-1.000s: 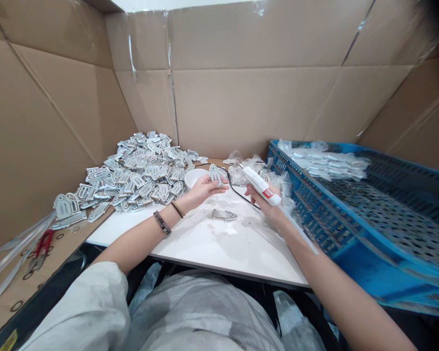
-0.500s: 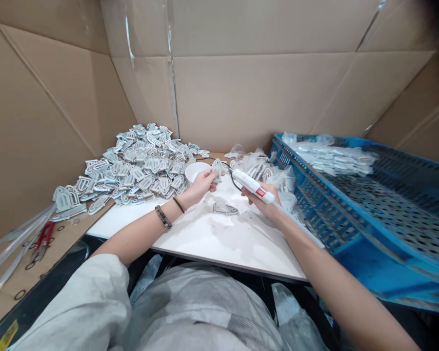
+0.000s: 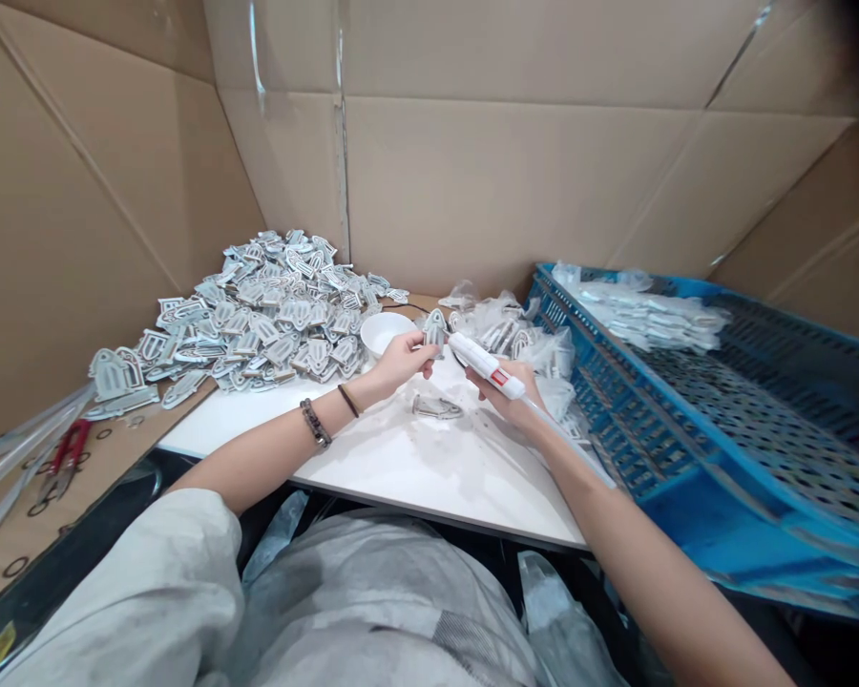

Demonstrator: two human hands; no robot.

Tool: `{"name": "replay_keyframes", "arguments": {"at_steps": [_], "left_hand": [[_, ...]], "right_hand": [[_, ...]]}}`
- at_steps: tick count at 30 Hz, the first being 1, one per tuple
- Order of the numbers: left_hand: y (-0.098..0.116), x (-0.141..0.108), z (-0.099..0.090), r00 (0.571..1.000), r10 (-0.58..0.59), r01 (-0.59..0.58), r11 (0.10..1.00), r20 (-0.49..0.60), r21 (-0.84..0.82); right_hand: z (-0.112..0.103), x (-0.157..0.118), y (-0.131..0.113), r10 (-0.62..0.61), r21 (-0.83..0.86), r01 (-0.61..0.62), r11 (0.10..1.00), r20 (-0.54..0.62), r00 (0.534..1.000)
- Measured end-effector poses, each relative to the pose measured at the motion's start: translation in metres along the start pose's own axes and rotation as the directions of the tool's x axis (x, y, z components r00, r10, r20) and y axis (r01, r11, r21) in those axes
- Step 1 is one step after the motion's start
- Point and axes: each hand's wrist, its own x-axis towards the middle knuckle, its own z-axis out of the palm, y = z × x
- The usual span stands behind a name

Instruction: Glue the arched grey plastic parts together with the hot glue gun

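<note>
My left hand [image 3: 409,357] pinches a small grey-white slotted piece with a pointed arch shape [image 3: 435,329], held upright above the white board [image 3: 372,458]. In my right hand [image 3: 512,393] is a white hot glue gun [image 3: 485,364] with a red mark. Its front end is close to the held piece; whether they touch, I cannot tell. A long translucent glue stick [image 3: 569,441] runs from its back along my forearm. Another slotted piece [image 3: 436,407] lies flat on the board below my hands. Behind my left hand stands a white bowl [image 3: 378,330].
A big heap of similar pieces [image 3: 279,315] fills the back left. Bagged pieces [image 3: 505,324] lie beside a blue crate [image 3: 659,420], which holds stacked clear packs [image 3: 651,310]. Red-handled pliers [image 3: 68,453] and clear sticks [image 3: 14,468] lie far left. Cardboard walls [image 3: 515,172] stand around.
The view has shifted slightly. The held piece and the glue gun's front end are closer together, and both hands keep their grip.
</note>
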Motion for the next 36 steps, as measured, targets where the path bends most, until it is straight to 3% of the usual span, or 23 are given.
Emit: {"name": "replay_keyframes", "arguments": {"at_steps": [7, 14, 18, 29, 32, 36], "left_hand": [[0.004, -0.002, 0.003, 1.0, 0.003, -0.002, 1.0, 0.025, -0.029], [0.009, -0.005, 0.004, 0.999, -0.006, 0.008, 0.999, 0.033, -0.037], [0.007, -0.004, 0.004, 1.0, -0.014, 0.015, 0.999, 0.023, -0.045], [0.013, -0.01, 0.011, 0.983, -0.166, 0.182, 0.915, 0.073, -0.359], [0.012, -0.008, 0.007, 0.987, -0.14, 0.156, 0.948, 0.075, -0.277], [0.007, -0.004, 0.0, 0.995, -0.075, 0.079, 0.996, 0.068, -0.047]], "right_hand": [[0.0, 0.001, -0.007, -0.119, -0.078, 0.115, 0.99, -0.051, 0.992], [0.003, -0.002, 0.004, 0.019, -0.019, -0.02, 1.0, -0.047, 0.999], [0.004, -0.002, 0.007, 0.039, -0.014, -0.039, 0.999, -0.054, 0.998], [0.001, 0.003, -0.003, -0.122, -0.084, 0.114, 0.99, -0.098, 0.988], [0.0, 0.003, -0.002, -0.121, -0.076, 0.114, 0.991, -0.09, 0.989], [-0.002, 0.004, -0.004, -0.109, -0.067, 0.103, 0.992, -0.097, 0.989]]}}
